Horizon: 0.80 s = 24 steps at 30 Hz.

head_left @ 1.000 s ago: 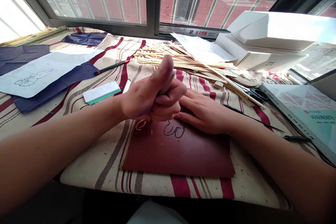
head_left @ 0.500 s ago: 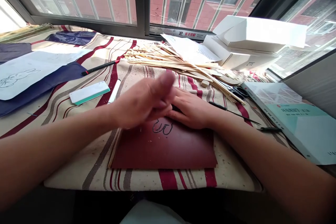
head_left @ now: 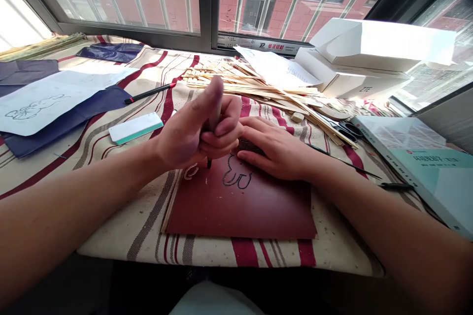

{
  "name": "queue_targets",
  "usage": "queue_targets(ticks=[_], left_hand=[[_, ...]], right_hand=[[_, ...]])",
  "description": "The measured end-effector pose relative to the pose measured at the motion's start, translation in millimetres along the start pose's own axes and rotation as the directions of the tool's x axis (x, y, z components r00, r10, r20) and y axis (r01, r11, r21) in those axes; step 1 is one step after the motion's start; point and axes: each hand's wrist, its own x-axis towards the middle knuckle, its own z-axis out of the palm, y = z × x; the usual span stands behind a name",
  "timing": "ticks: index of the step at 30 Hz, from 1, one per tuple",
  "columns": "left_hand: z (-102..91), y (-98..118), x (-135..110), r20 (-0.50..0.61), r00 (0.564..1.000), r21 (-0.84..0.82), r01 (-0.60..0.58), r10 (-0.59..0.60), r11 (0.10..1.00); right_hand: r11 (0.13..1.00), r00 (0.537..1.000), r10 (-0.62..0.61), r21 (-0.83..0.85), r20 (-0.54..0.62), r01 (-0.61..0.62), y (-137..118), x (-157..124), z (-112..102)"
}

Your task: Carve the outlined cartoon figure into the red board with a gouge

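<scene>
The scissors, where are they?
In the head view, the black-handled scissors lie to the right, between the ends of the thin wooden strips and the corner of the green-and-white book.

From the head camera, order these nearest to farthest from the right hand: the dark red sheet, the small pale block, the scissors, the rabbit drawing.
From the right hand:
1. Dark red sheet: directly beneath it.
2. Small pale block: just ahead of the fingers.
3. Scissors: ahead and to the right.
4. Rabbit drawing: far over on the left.
</scene>
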Motion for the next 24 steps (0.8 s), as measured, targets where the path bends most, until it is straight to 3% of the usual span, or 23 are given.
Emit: queue_targets(ticks=[2, 4, 6, 8, 12, 15, 17, 20, 22, 23, 24], left_hand=[[1.2, -3, 0, 0.015, 0.999, -0.024, -0.033, 0.034, 0.999], [3.3, -4, 0, 0.027, 0.999, -0.019, -0.029, 0.029, 0.999], [6.2, -6, -1, 0.036, 0.999, 0.022, 0.015, -0.016, 1.000], [8.9, -10, -2, 0.037, 0.998, 0.059, 0.056, -0.058, 0.997], [6.4, -19, -2, -0.041, 0.997, 0.046, 0.074, -0.072, 0.996], [-10.4, -8, 0, 0.025, 0.999, 0.248, 0.022, -0.029, 0.969], [-28.4, 12, -1, 0.196, 0.975, 0.513, -0.008, -0.107, 0.858], [-55.3, 45, -12, 0.242, 0.939, 0.817, -0.062, -0.244, 0.573], [-66.8, 57, -21, 0.230, 0.858, 0.924, -0.044, -0.460, 0.380], [-70.0, 58, -25, 0.220, 0.820, 0.950, -0.057, -0.528, 0.307], [-71.7, 56, -28, 0.202, 0.810, 0.964, -0.066, -0.550, 0.256]], right_hand=[[0.995, 0.990, 0.011, 0.103, -0.138, 0.004, -6, 1, -3], [0.947, 0.964, 0.061, 0.321, -0.257, 0.025, -18, 4, -9], [0.833, 0.948, 0.122, 0.549, -0.294, 0.063, -35, 8, -15], [0.738, 0.955, 0.167, 0.673, -0.246, 0.045, -52, 12, -19], [0.780, 0.955, 0.176, 0.626, -0.237, 0.012, -67, 21, -17], [0.765, 0.927, 0.214, 0.642, -0.309, 0.037, -60, 24, -13], [0.747, 0.887, 0.289, 0.665, -0.361, 0.027, -53, 22, -12], [0.750, 0.826, 0.362, 0.661, -0.431, 0.017, -45, 18, -12], [0.733, 0.826, 0.372, 0.680, -0.423, 0.018, -43, 15, -11], [0.713, 0.830, 0.377, 0.701, -0.412, 0.024, -42, 14, -10], [0.687, 0.833, 0.382, 0.726, -0.399, 0.033, -41, 14, -9]])
